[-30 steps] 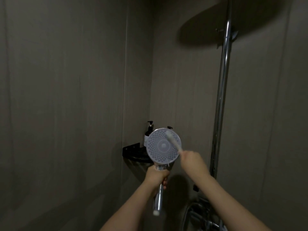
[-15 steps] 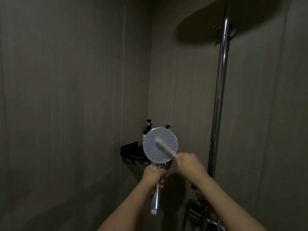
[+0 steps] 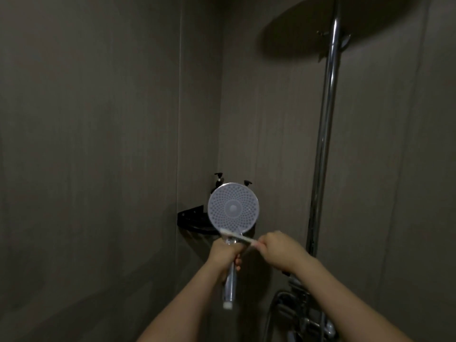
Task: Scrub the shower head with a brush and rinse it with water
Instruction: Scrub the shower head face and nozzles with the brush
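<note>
Pump bottles (image 3: 219, 183) mostly hidden behind the shower head (image 3: 233, 208).

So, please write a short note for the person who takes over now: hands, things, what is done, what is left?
Left hand grips the handle of the shower head, face toward the camera, held upright.
Right hand holds the brush, its bristle end at the bottom edge of the face.
Pump bottles stand on the corner shelf behind.
Done: scrubbing is under way.
Left: finish scrubbing, then rinse; no water is visible running.
</note>
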